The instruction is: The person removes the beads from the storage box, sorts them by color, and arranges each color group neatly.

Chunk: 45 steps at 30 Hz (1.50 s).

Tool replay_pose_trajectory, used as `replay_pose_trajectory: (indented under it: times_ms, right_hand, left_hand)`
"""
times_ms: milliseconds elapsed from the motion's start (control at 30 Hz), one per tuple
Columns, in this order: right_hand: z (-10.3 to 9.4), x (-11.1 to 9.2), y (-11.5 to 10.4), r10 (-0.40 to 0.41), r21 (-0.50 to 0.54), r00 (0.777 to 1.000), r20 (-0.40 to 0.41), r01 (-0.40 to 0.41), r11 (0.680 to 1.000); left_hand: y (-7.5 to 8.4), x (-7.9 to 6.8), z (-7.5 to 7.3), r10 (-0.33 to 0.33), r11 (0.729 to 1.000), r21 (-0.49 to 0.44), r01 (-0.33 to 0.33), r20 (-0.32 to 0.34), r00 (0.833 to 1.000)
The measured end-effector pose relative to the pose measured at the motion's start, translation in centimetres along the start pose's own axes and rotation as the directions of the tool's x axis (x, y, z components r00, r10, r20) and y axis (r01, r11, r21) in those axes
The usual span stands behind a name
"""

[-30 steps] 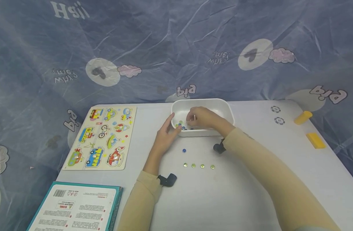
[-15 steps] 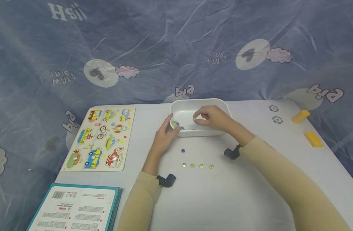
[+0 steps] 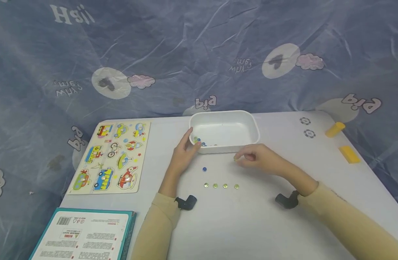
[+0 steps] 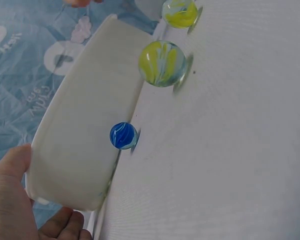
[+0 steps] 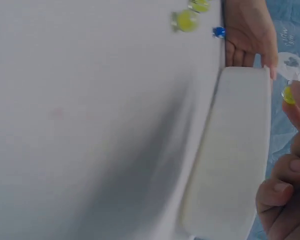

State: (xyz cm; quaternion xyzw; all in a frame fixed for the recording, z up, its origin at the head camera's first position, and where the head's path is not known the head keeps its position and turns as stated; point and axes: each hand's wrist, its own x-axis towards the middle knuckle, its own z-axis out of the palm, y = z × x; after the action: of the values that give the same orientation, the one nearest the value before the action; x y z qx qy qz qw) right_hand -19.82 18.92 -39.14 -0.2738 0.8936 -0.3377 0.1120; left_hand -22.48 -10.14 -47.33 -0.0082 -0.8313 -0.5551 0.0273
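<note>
My left hand [image 3: 182,159] grips the left end of a white plastic tray [image 3: 225,149], thumb at its rim. Several yellow-green and blue marbles [image 3: 199,139] lie in the tray's near left corner, partly hidden by the thumb. Just in front of the tray, my right hand [image 3: 264,159] pinches a clear yellow marble [image 5: 288,95] between thumb and index finger, its other fingers curled. On the table below stands a row of several yellow-green marbles [image 3: 215,186]. A single blue marble [image 4: 123,135] sits between that row and the tray.
A wooden puzzle board with vehicle pictures [image 3: 112,155] lies at the left, with a teal-edged box [image 3: 88,234] nearer to me. At the right are a yellow cylinder [image 3: 334,129], a yellow block [image 3: 349,154] and two round chip-like discs [image 3: 309,134]. A blue printed cloth [image 3: 172,54] hangs behind.
My right hand has come up out of the tray with a yellow marble and moved right and toward me, past the front rim. The left hand has stayed on the tray.
</note>
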Motion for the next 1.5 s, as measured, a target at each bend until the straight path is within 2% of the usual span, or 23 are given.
replay_pose_trajectory:
  times_ms: [133, 367, 567, 733, 1033, 1133, 1300, 1500]
  right_hand:
    - [0.7, -1.5, 1.3, 0.026, -0.003, 0.996, 0.082, -0.025, 1.0]
    - [2.0, -3.1, 2.8, 0.111, -0.017, 0.983, 0.148, -0.11, 0.994]
    - [2.6, -3.9, 3.1, 0.18, -0.042, 0.97, 0.162, -0.175, 0.984]
    - [3.0, -4.2, 3.2, 0.203, -0.074, 0.967, 0.154, -0.193, 0.978]
    - [3.0, -4.3, 3.4, 0.196, -0.072, 0.969, 0.151, -0.187, 0.98]
    - [2.6, -4.4, 3.5, 0.158, -0.059, 0.977, 0.139, -0.151, 0.987]
    - [0.9, -3.7, 3.0, 0.078, -0.044, 0.994, 0.08, -0.075, 0.996]
    - [-1.6, -1.1, 1.5, 0.035, -0.105, 0.999, -0.022, -0.037, 0.994]
  left_hand:
    - [-0.1, 0.0, -0.1, 0.006, 1.0, -0.004, -0.006, -0.004, 1.0]
    - [-0.1, 0.2, -0.1, 0.01, 1.0, 0.001, -0.01, -0.009, 1.0]
    - [0.0, 0.3, -0.1, 0.019, 1.0, 0.012, -0.019, -0.014, 1.0]
    - [0.0, 0.2, -0.1, 0.043, 0.999, 0.01, -0.042, -0.018, 0.999]
    - [0.1, 0.1, -0.1, 0.041, 0.999, 0.014, -0.041, -0.018, 0.999]
    - [0.1, 0.1, -0.1, 0.033, 0.999, 0.013, -0.032, -0.015, 0.999]
    - [0.1, 0.1, -0.1, 0.03, 0.999, 0.018, -0.029, -0.019, 0.999]
    - [0.0, -0.1, 0.1, 0.01, 1.0, 0.008, -0.01, -0.013, 1.0]
